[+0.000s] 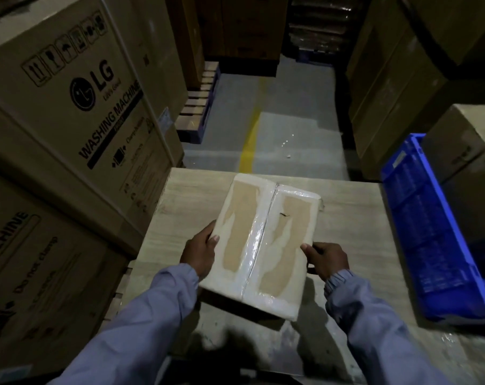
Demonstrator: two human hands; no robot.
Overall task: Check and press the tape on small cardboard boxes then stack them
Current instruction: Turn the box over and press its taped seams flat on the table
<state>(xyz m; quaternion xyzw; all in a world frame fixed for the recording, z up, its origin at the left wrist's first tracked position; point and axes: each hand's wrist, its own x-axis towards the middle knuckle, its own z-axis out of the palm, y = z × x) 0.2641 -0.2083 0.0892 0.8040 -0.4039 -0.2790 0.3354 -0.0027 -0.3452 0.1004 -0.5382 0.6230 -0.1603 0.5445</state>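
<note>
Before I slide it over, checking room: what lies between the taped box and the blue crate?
Head view: bare wooden tabletop, plus the right hand gripping the taped box; nothing else before the blue crate.

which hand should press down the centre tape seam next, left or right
Probably the right. The left hand grips the box mid-edge with its thumb on top, so it could hold it alone; the right hand only pinches the other edge, near the tape seam.
</note>
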